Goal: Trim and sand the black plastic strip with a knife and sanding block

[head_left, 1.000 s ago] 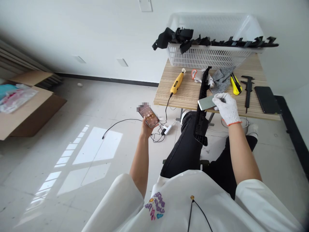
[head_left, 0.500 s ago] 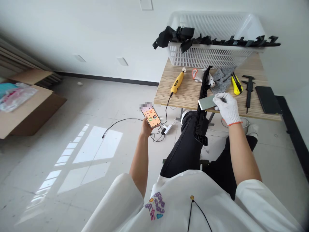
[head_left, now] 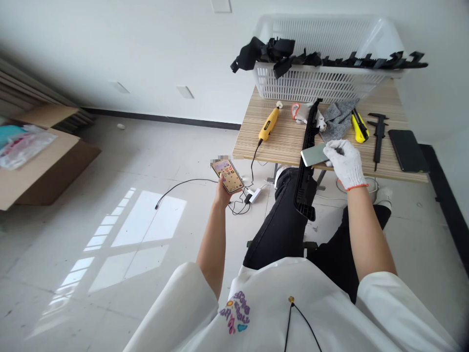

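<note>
My bare left hand (head_left: 222,193) is closed around a smartphone (head_left: 231,179), its thumb over the lit screen, which shows app icons. On my right hand (head_left: 346,164) is a white knitted glove with an orange cuff. Its fingers are closed on one end of a flat, pale green rectangular piece (head_left: 313,155), whose kind I cannot make out. That piece lies across a long black plastic trim part (head_left: 305,188). The trim part slants from the tabletop down over the table's near edge to my leg.
The wooden table (head_left: 289,149) bears a yellow rotary tool (head_left: 269,124), a grey cloth (head_left: 337,120), a yellow utility knife (head_left: 359,127), black calipers (head_left: 378,139) and a dark phone (head_left: 408,150). Behind them, black parts lie across a white basket (head_left: 311,83). Cables (head_left: 240,210) trail on the floor.
The phone's screen has switched from a few large pictures on a bright background to a dimmer page of small icons, and my left thumb has shifted slightly. My right hand stays put.
</note>
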Motion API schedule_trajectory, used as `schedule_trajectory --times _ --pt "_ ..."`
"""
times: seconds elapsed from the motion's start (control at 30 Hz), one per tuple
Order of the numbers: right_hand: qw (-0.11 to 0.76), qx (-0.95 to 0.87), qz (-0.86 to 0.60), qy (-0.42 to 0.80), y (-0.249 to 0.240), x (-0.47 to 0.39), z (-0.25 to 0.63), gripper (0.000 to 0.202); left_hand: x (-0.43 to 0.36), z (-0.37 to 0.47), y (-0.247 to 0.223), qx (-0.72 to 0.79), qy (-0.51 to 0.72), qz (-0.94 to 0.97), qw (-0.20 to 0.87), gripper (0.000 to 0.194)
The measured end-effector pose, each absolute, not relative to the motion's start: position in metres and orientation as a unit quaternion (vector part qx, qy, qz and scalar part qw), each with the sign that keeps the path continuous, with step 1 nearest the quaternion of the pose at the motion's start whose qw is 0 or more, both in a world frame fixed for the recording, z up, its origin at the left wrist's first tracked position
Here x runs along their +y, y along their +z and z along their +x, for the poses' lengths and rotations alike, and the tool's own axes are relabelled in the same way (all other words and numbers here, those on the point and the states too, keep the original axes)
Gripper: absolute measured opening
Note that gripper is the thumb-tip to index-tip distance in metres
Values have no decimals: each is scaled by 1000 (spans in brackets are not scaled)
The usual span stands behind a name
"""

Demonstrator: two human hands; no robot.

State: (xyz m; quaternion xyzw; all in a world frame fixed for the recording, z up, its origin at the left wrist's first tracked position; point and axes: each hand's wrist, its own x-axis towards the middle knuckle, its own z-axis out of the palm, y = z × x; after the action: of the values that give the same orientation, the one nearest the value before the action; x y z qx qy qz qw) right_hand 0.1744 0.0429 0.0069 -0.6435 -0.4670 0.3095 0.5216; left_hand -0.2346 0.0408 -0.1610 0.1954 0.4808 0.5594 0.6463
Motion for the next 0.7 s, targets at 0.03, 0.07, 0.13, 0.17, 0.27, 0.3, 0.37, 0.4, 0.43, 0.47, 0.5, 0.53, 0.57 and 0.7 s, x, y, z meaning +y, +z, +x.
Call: schedule_trajectory --times 0.03,0.07,0.13,0.17,0.27,0.3,0.37,0.4,0.43,0.47,0.5,0.53,0.57,0.7 --pt "521 -467 -645 309 7 43 174 14 41 -234 -161 479 558 193 650 58" --pt "520 -466 -646 308 8 42 174 14 40 -234 -161 474 557 191 655 60" --pt "518 -466 -648 307 9 42 173 14 40 -233 -160 467 551 186 666 61" --pt "517 -467 -649 306 10 42 173 13 39 -233 -159 467 547 183 670 61" --pt "516 -466 -651 304 11 41 172 13 37 -233 -158 474 538 178 673 60" --pt "516 -467 -651 303 11 41 172 13 36 -234 -157 472 538 180 675 62" --pt "516 -469 -650 303 11 41 172 13 35 -234 -156 461 543 186 676 67" --pt "516 -470 -650 303 11 41 172 13 34 -235 -156 457 545 189 677 70" --pt "515 -470 -650 303 11 41 172 13 33 -235 -155 455 546 193 677 72" --pt "515 -469 -651 303 11 41 172 13 33 -236 -154 455 544 196 677 73" --pt "514 -469 -651 304 11 41 172 13 32 -236 -153 456 542 199 677 73" --pt "514 -468 -651 304 11 41 172 13 32 -236 -152 459 540 203 676 72" --pt "514 -469 -650 305 10 41 172 13 32 -236 -151 462 539 205 674 70" --pt "512 -474 -649 303 9 42 173 14 33 -233 -146 478 541 201 662 64"
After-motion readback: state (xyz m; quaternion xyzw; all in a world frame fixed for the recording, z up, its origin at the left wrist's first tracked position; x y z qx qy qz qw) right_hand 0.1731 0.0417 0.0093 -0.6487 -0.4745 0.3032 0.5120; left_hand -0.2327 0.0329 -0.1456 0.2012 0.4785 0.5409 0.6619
